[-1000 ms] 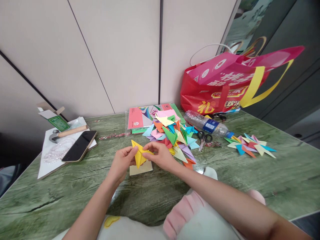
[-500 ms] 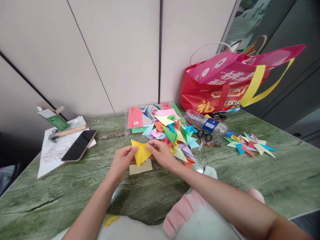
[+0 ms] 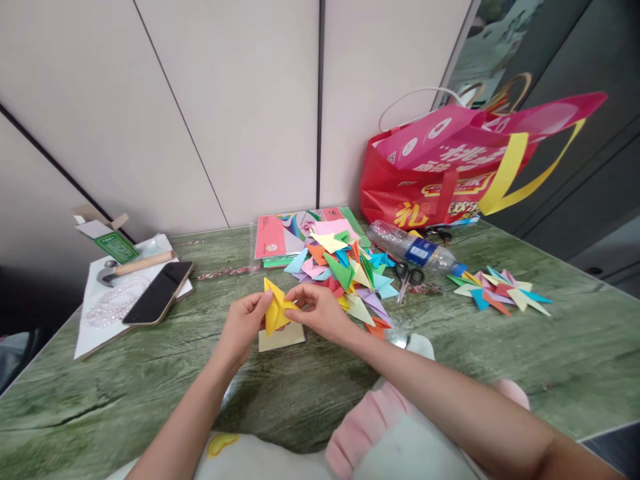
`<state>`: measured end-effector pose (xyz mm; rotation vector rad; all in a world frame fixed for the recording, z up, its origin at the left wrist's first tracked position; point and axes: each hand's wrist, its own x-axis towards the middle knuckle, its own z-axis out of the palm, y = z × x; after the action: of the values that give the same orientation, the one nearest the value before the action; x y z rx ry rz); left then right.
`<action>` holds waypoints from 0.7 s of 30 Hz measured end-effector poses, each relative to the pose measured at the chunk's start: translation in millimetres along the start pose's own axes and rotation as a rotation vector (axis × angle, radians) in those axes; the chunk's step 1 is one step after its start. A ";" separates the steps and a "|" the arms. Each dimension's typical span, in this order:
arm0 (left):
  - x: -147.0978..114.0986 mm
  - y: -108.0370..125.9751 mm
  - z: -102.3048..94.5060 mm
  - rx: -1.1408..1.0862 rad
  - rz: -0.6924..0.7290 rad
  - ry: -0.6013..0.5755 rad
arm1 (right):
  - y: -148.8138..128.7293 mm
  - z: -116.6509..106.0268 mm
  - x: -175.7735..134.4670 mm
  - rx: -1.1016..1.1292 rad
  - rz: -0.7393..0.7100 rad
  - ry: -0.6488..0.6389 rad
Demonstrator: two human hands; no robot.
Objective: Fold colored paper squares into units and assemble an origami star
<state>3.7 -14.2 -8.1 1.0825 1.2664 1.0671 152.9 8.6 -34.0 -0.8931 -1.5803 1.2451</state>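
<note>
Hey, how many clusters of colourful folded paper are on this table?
2: a large pile beyond the right hand, and a smaller cluster right of the plastic bottle. Any behind the red bag would be hidden.

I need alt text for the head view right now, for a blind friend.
A person's left hand and right hand hold a folded yellow paper over a green table. To the right lie a heap of colourful folded papers, scissors and a plastic bottle.

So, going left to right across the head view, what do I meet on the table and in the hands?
Green box → phone → left hand → yellow paper → right hand → scissors → small cluster of folded papers.
</note>
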 end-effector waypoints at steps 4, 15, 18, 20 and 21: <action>-0.1 0.3 0.7 -0.003 0.000 0.016 | -0.3 1.1 -0.5 -0.031 0.048 0.005; 2.8 -3.4 -4.1 0.086 0.076 0.123 | 1.2 1.7 0.5 0.021 0.035 0.007; 2.4 -3.8 -3.5 0.102 0.071 0.097 | 1.0 2.2 0.7 0.045 0.045 0.021; 2.0 -4.2 -3.0 0.119 0.069 0.067 | 1.1 2.3 0.8 0.017 0.048 0.015; 1.9 -4.4 -2.8 0.130 0.069 0.055 | 1.2 2.2 0.9 0.000 0.048 0.010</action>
<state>1.0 -13.1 -12.8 1.2097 1.3665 1.0845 150.6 8.9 -35.1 -0.9413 -1.5591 1.2720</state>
